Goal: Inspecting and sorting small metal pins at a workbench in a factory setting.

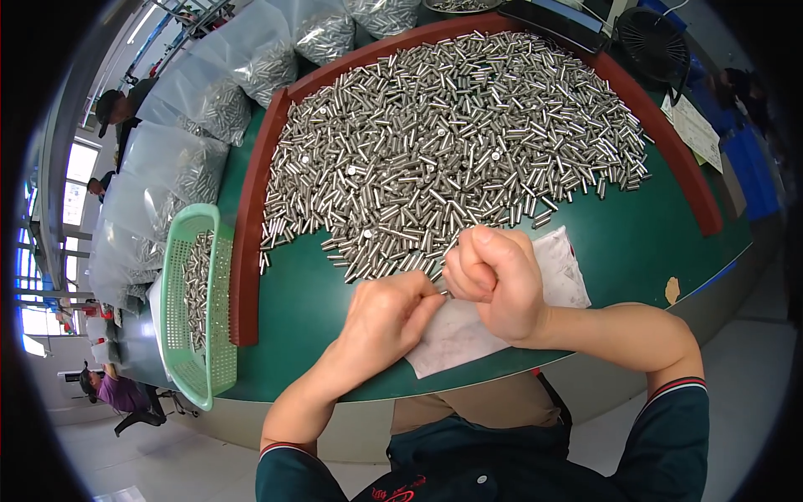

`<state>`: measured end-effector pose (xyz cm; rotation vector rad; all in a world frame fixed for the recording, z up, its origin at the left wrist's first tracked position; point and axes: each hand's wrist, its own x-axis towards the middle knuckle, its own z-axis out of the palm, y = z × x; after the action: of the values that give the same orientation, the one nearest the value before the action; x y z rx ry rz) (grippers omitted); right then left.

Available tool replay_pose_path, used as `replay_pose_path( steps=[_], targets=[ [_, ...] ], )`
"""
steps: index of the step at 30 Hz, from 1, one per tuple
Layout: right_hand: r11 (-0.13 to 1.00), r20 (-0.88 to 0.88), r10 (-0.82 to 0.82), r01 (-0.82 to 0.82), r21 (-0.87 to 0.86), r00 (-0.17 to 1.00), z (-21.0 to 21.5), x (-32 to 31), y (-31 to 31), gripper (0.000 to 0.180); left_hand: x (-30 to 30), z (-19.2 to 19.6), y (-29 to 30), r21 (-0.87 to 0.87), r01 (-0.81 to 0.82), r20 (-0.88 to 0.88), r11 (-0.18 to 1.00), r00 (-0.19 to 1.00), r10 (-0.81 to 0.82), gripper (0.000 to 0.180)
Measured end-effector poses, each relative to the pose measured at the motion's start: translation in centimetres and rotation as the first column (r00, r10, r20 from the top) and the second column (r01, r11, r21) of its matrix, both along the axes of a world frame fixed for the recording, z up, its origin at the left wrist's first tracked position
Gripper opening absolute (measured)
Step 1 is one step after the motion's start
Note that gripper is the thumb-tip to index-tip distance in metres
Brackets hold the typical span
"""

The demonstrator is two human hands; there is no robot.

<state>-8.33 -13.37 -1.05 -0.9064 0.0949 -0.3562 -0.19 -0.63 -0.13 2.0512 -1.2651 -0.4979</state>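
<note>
A large heap of small shiny metal pins (452, 142) covers the green tabletop (636, 243) inside a brown raised rim (247, 251). My right hand (493, 280) is closed in a fist around several of these pins, just at the heap's near edge. My left hand (389, 318) meets it from the left, its fingertips pinching one pin (445, 293) between the two hands. Both hands hover over a white cloth or paper (468, 326) lying at the table's front edge.
A green perforated plastic basket (180, 335) with pins in it stands left of the rim. Clear plastic bags of pins (209, 109) pile up at the back left. A black fan (652, 42) and papers (694, 130) sit at the right. Other people work far left.
</note>
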Motion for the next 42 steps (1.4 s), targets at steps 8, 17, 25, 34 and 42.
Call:
replay_pose_path(
  steps=[8,17,25,34,42],
  targets=[
    [0.997,0.168,-0.051,0.04,0.069,0.984,0.4,0.3,-2.2,0.039,2.7,0.3,0.8,-0.133,-0.223,-0.976,0.966,0.197,-0.09,0.009],
    [0.997,0.128,-0.069,0.065,0.038,0.989,0.8,0.2,-2.2,0.039,0.4,-0.4,-0.2,-0.076,-0.097,0.135,0.992,0.985,0.106,0.008],
    [0.998,0.124,-0.05,0.045,0.042,0.991,0.5,0.0,-1.7,0.039,-0.4,-0.6,-0.6,-0.107,-0.069,0.2,0.992,0.976,0.09,0.005],
    [0.998,0.029,0.025,-0.026,0.052,0.999,0.1,-0.6,-0.5,0.04,-0.8,0.0,0.1,0.041,-0.024,0.012,0.999,1.0,0.024,0.006],
    [0.999,0.022,0.031,-0.032,0.044,0.999,0.0,-0.5,-0.2,0.041,-0.7,0.1,0.1,0.037,-0.018,-0.005,0.999,1.0,0.018,0.006]
  ],
)
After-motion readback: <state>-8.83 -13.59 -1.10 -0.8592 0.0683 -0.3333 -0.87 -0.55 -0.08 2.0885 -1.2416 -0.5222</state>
